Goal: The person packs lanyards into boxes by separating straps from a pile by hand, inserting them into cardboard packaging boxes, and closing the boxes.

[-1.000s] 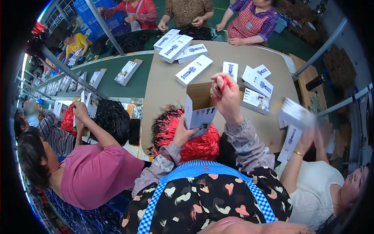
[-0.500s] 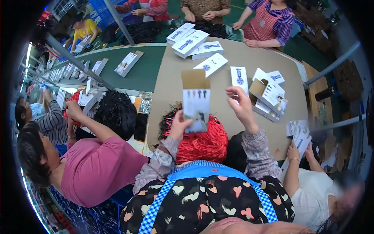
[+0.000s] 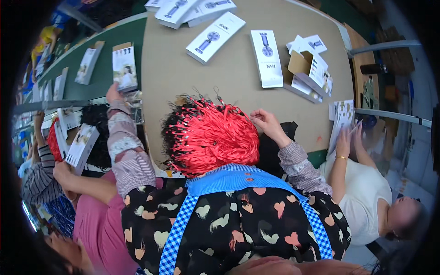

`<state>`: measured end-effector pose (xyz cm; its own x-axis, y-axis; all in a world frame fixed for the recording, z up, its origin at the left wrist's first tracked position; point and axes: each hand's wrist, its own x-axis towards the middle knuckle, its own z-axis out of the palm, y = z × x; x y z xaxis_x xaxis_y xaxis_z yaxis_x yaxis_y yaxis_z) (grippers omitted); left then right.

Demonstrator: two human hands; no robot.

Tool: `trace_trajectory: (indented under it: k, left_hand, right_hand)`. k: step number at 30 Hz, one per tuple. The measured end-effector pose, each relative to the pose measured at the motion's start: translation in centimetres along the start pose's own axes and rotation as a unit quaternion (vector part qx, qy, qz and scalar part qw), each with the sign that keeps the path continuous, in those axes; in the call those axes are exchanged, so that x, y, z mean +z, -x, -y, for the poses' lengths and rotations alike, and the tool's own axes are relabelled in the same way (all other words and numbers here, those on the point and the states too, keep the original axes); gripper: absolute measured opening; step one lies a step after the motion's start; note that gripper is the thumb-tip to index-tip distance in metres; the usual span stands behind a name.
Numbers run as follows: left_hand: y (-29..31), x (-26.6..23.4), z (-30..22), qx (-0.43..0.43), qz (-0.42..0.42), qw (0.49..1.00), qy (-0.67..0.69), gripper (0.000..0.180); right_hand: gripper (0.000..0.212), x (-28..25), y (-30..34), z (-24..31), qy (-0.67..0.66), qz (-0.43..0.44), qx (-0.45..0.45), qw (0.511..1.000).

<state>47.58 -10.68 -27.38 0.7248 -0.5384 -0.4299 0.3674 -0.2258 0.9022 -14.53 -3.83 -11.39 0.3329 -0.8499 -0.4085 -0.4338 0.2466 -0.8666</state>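
Observation:
At the far left, my left hand (image 3: 114,93) grips the lower end of a white printed box (image 3: 124,69). The box stands over the green conveyor belt (image 3: 103,59), and its brown top flap is raised. In front of my chest lies a big bundle of red straps (image 3: 215,137) with black cord loops at its far and left sides. My right hand (image 3: 268,123) is at the right edge of this bundle, fingers bent and drawn together at the tips. Whatever may be between those fingertips is too small to make out.
Several white fan boxes (image 3: 215,37) lie on the brown tabletop (image 3: 183,78). An open box (image 3: 308,66) rests on others at the right. A co-worker in white (image 3: 362,183) handles flat cartons (image 3: 341,119) there. Another in pink (image 3: 101,215) holds a box (image 3: 82,142) at the left.
My left hand has carried the open-flapped box from above the red straps to the conveyor at the left. My right hand has come down to the bundle, its fingers closing. The view has shifted.

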Motion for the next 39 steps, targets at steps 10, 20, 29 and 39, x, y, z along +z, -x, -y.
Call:
trace_trajectory:
  k: [10,20,29,39]
  left_hand:
    - [2.0,3.9,1.8,0.195,-0.275,0.876,-0.345,0.065]
    - [22.2,9.9,3.0,0.178,0.071,0.980,-0.054,0.049]
    - [39.1,13.1,-0.5,0.115,0.295,0.946,-0.068,0.049]
    - [54.4,15.8,1.3,0.014,0.679,0.728,-0.097,0.015]
  right_hand:
    - [0.008,3.1,2.0,-2.5,0.006,0.022,0.017,1.000]
    - [0.015,7.0,1.0,-5.1,0.215,-0.063,-0.100,0.969]
    - [0.012,3.2,5.7,-0.5,0.005,-0.169,-0.132,0.977]
    - [0.009,-3.8,11.9,11.2,-0.471,-0.128,-0.219,0.845]
